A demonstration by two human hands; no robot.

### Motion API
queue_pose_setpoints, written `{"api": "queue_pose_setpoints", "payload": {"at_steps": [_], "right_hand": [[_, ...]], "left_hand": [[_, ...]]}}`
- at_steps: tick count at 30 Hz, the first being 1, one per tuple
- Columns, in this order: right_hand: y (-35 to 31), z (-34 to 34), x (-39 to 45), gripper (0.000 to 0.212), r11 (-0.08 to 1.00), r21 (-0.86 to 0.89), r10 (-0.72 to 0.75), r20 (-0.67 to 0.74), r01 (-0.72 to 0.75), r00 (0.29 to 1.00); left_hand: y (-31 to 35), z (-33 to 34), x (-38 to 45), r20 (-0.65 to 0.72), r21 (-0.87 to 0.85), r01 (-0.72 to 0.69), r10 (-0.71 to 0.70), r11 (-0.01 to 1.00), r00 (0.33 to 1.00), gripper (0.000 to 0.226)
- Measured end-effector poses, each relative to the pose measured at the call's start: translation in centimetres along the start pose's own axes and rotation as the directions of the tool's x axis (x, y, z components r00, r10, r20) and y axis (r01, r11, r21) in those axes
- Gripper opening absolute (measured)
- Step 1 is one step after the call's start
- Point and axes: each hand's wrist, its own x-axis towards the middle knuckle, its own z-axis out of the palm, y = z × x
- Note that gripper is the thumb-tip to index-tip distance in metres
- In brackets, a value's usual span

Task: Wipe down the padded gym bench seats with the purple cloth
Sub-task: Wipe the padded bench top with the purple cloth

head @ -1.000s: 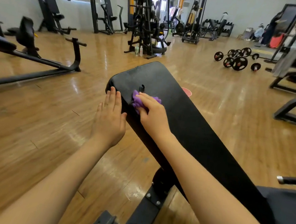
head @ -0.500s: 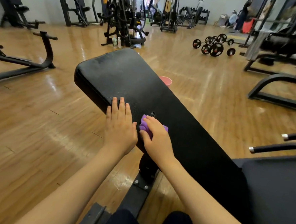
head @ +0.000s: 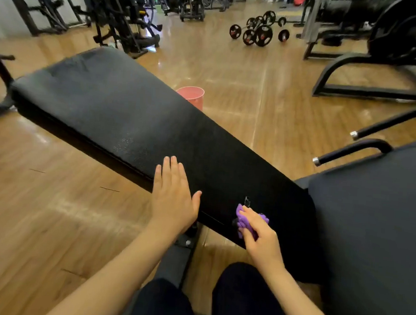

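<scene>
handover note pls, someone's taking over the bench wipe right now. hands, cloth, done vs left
Left hand: open, flat on the near edge of the long black bench pad, holding nothing.
Right hand: fingers curled round the bunched purple cloth, pressing it on the pad's near edge, close to the gap before the seat pad.
Done: cannot tell for sure; the long pad shows a faint sheen and speckles mid-surface, possibly damp.
Left: likely the end of the long pad near the cloth, then the seat pad on the right, which the cloth is not touching.
Note: pink bucket stands on the floor behind the bench.

Right hand (head: 261, 237) with purple cloth (head: 243, 221) on bench pad (head: 136, 118)
</scene>
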Motion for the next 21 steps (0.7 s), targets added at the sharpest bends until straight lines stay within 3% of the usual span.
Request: {"api": "queue_pose_setpoints", "payload": {"at_steps": [3,7,13,16,18,19,21], "right_hand": [[4.1,-3.5,-2.3,0.039,0.976,0.023,0.218,-0.096,-0.216,0.971],[9.1,-8.1,-4.4,0.036,0.850,0.099,0.527,-0.218,-0.518,0.822],[11.9,-8.1,-3.5,0.031,0.713,0.188,0.691,-0.347,-0.675,0.634],[11.3,-7.2,-2.3,0.028,0.648,0.121,0.729,-0.383,-0.752,0.567],[9.2,-6.4,-0.9,0.032,0.636,0.110,0.738,-0.377,-0.764,0.560],[7.9,-5.8,-0.2,0.032,0.666,0.121,0.719,-0.366,-0.736,0.591],[4.1,-4.0,1.4,0.027,0.801,0.095,0.588,-0.313,-0.591,0.746]], "left_hand": [[2.8,1.3,-1.0,0.042,0.037,-0.057,0.056,0.998,0.998,0.079],[4.4,3.0,-1.6,0.016,0.021,-0.063,0.063,0.998,0.998,0.084],[4.3,3.5,-1.6,0.011,0.020,-0.045,0.045,0.999,0.999,0.084],[4.4,3.6,-1.5,-0.003,0.020,-0.035,0.035,0.999,0.999,0.083],[4.4,3.7,-1.5,-0.008,0.016,-0.036,0.036,0.999,0.999,0.083],[4.4,3.6,-1.5,-0.009,0.014,-0.042,0.042,0.999,0.999,0.083],[4.4,3.6,-1.4,-0.003,0.012,-0.052,0.052,0.999,0.999,0.083]]}}
